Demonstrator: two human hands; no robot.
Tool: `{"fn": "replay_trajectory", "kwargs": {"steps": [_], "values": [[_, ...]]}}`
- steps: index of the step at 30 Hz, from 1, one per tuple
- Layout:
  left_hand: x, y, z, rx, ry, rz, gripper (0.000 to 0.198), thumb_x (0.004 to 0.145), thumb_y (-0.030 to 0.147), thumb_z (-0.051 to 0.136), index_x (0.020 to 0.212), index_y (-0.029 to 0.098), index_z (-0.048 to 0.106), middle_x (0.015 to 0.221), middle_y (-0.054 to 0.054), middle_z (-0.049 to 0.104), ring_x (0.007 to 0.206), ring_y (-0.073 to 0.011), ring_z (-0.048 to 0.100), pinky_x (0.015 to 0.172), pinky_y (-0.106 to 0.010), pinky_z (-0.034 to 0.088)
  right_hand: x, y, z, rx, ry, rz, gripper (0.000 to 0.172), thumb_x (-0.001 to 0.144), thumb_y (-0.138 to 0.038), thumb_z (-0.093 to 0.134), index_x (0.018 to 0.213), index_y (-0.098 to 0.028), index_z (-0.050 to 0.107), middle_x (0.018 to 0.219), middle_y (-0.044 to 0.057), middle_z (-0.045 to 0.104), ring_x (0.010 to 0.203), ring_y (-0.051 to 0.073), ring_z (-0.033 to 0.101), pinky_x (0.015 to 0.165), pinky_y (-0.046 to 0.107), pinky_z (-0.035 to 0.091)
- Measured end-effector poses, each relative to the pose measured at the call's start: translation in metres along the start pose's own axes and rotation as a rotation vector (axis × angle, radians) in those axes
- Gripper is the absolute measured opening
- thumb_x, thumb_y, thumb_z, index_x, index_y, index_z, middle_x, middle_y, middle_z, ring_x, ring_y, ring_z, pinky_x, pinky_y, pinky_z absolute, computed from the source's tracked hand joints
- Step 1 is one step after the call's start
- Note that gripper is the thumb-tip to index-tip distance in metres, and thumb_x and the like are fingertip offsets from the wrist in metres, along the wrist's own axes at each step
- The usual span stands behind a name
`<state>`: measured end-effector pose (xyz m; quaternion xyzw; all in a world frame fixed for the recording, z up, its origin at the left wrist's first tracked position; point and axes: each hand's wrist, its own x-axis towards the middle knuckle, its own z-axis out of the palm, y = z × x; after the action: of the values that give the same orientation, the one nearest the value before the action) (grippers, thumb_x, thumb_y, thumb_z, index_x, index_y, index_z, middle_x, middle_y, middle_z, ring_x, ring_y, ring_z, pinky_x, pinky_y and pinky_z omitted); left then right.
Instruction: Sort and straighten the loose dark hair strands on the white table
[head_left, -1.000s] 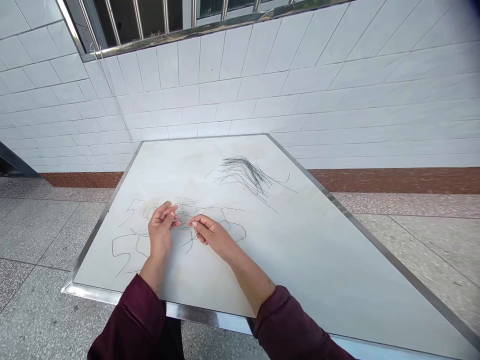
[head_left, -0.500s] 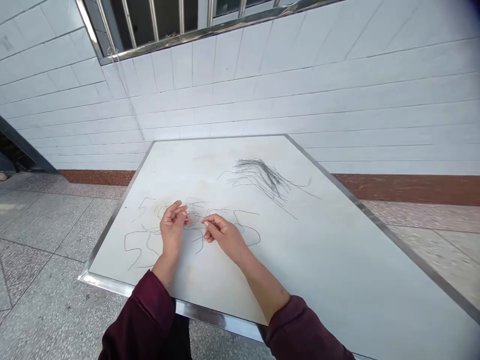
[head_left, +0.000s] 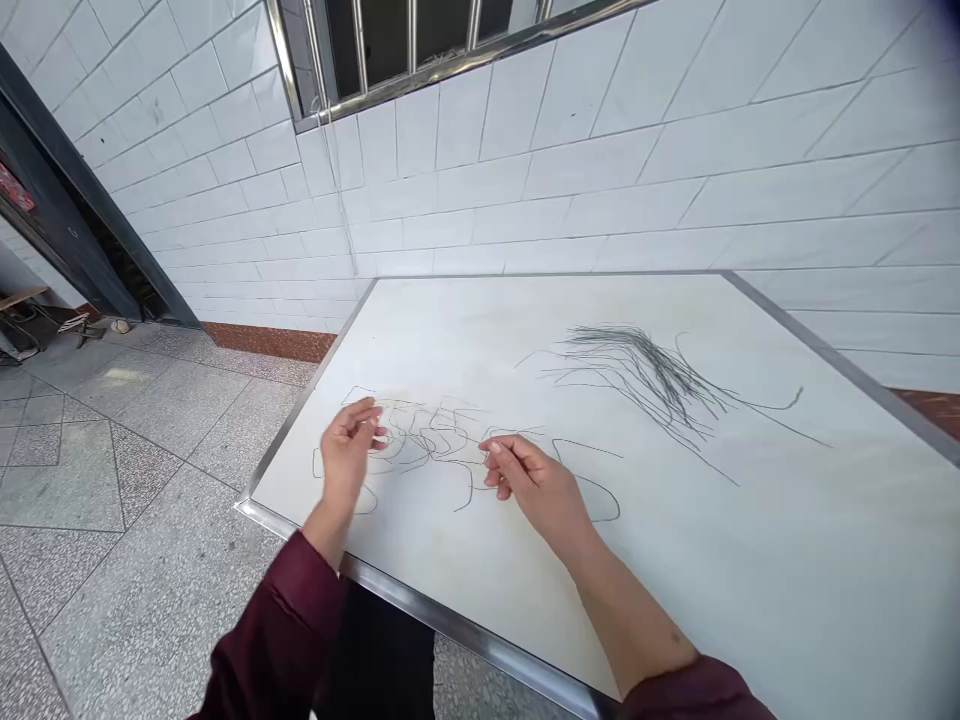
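Observation:
My left hand (head_left: pixel 347 448) hovers over the table's left part, thumb and fingertips brought together in a pinch. Further right, my right hand (head_left: pixel 541 492) also pinches, thumb against forefinger. Anything between the fingertips of either hand is too thin to make out. Around and beneath both hands lie several bent thin dark wires (head_left: pixel 470 488), scattered and overlapping, with angular and curved shapes. Towards the back right rests a loose bundle of longer dark wires (head_left: pixel 660 375), slightly curved, their ends fanned out. Neither hand touches the bundle.
The white table (head_left: pixel 720 560) has a metal edge strip and stands against a white tiled wall (head_left: pixel 480 215). Above it is a barred window (head_left: pixel 412 40). On the left are a dark door frame (head_left: pixel 97 200) and a speckled stone floor (head_left: pixel 165 560).
My hands have moved apart, the gap between their fingertips growing wider. Both stay pinched. The camera has turned left, so the table and wires sit further right in view.

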<state>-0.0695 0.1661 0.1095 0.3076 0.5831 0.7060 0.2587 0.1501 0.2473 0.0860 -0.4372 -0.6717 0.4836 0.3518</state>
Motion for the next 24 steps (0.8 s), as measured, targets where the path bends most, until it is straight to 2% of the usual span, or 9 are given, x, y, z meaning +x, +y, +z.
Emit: {"fn": "replay_trajectory", "kwargs": {"steps": [3, 5, 7, 9, 13, 16, 24], "values": [[0.030, 0.013, -0.059, 0.052, 0.096, 0.003, 0.040, 0.071, 0.029, 0.073, 0.108, 0.016, 0.067, 0.103, -0.010, 0.072, 0.069, -0.0130, 0.066, 0.060, -0.026, 0.055, -0.002, -0.004, 0.001, -0.051, -0.018, -0.003, 0.037, 0.088, -0.056, 0.050, 0.085, -0.022, 0.064, 0.067, 0.002, 0.066, 0.049, 0.013, 0.056, 0.053, 0.029, 0.050], [0.049, 0.013, -0.092, 0.086, 0.146, -0.033, 0.037, 0.067, 0.026, 0.076, 0.101, 0.013, 0.068, 0.097, -0.010, 0.073, 0.065, -0.0118, 0.066, 0.060, -0.026, 0.055, -0.003, -0.006, 0.002, -0.065, -0.030, 0.006, 0.034, 0.088, -0.054, 0.050, 0.083, -0.022, 0.064, 0.063, 0.001, 0.065, 0.048, 0.013, 0.056, 0.054, 0.029, 0.050], [0.062, 0.006, -0.115, 0.120, 0.196, -0.072, 0.034, 0.067, 0.024, 0.077, 0.097, 0.012, 0.068, 0.092, -0.010, 0.073, 0.062, -0.0111, 0.065, 0.061, -0.028, 0.055, -0.002, -0.007, 0.003, -0.065, -0.035, 0.011, 0.033, 0.087, -0.053, 0.050, 0.082, -0.023, 0.063, 0.063, 0.000, 0.065, 0.048, 0.014, 0.056, 0.054, 0.029, 0.050], [0.070, -0.006, -0.128, 0.157, 0.227, -0.107, 0.029, 0.069, 0.022, 0.077, 0.095, 0.011, 0.068, 0.089, -0.011, 0.072, 0.061, -0.0112, 0.064, 0.063, -0.030, 0.055, -0.002, -0.006, 0.002, -0.067, -0.031, 0.008, 0.034, 0.087, -0.053, 0.050, 0.081, -0.023, 0.064, 0.064, 0.001, 0.066, 0.049, 0.014, 0.057, 0.054, 0.029, 0.050], [0.081, -0.030, -0.134, 0.239, 0.235, -0.151, 0.020, 0.083, 0.024, 0.070, 0.098, 0.012, 0.066, 0.089, -0.006, 0.070, 0.065, -0.0116, 0.064, 0.065, -0.030, 0.055, 0.000, -0.001, 0.001, -0.097, -0.021, 0.006, 0.034, 0.086, -0.053, 0.050, 0.081, -0.023, 0.064, 0.063, 0.001, 0.066, 0.049, 0.014, 0.057, 0.053, 0.029, 0.050], [0.087, -0.040, -0.133, 0.310, 0.215, -0.149, 0.020, 0.090, 0.028, 0.063, 0.103, 0.012, 0.064, 0.093, -0.004, 0.068, 0.073, -0.0135, 0.065, 0.066, -0.030, 0.056, 0.001, 0.000, 0.001, -0.100, -0.021, 0.025, 0.032, 0.086, -0.051, 0.051, 0.082, -0.023, 0.064, 0.063, 0.000, 0.065, 0.049, 0.014, 0.057, 0.054, 0.029, 0.050], [0.088, -0.040, -0.128, 0.473, 0.162, -0.025, 0.024, 0.077, 0.017, 0.067, 0.101, 0.017, 0.072, 0.099, -0.011, 0.074, 0.092, -0.0233, 0.068, 0.080, -0.036, 0.054, 0.001, -0.002, 0.001, -0.097, -0.004, 0.062, 0.029, 0.086, -0.049, 0.052, 0.083, -0.023, 0.065, 0.064, 0.001, 0.065, 0.049, 0.014, 0.058, 0.054, 0.029, 0.050]]}}
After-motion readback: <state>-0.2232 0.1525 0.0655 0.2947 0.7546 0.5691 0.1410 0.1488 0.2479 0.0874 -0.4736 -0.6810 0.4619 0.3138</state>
